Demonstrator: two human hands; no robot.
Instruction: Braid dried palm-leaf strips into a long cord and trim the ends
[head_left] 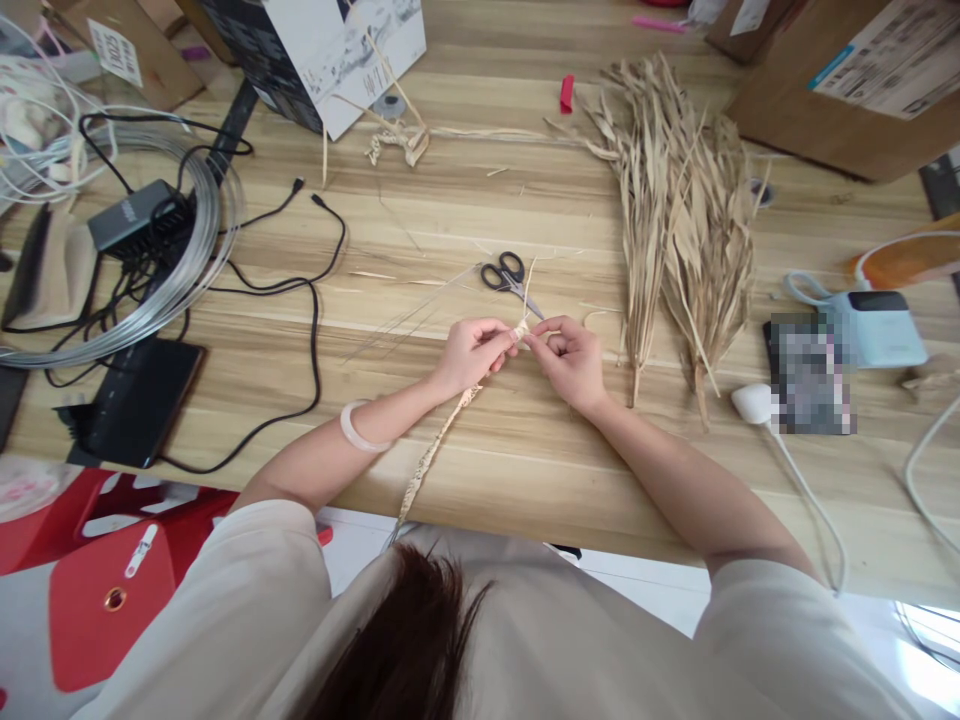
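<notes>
A pale braided straw cord (433, 447) runs from the table's front edge up to my left hand (472, 354), whose fingers are closed around its upper end. Close beside it, my right hand (568, 360) pinches the same end of the cord between thumb and forefinger. One loose strand sticks up between the hands. Just beyond my fingertips lie black-handled scissors (504, 272), their blades pointing toward my right hand. Thin wires (420, 312) stretch across the wood to the left of the scissors. My fingers partly hide the worked end.
Bundles of dried leaves (645, 200) lie right of centre. A wire coil (202, 240), black cables (319, 345) and a dark phone (146, 400) occupy the left. Boxes stand at the back, one a cardboard box (832, 90). A light-blue power bank (881, 330) sits at right.
</notes>
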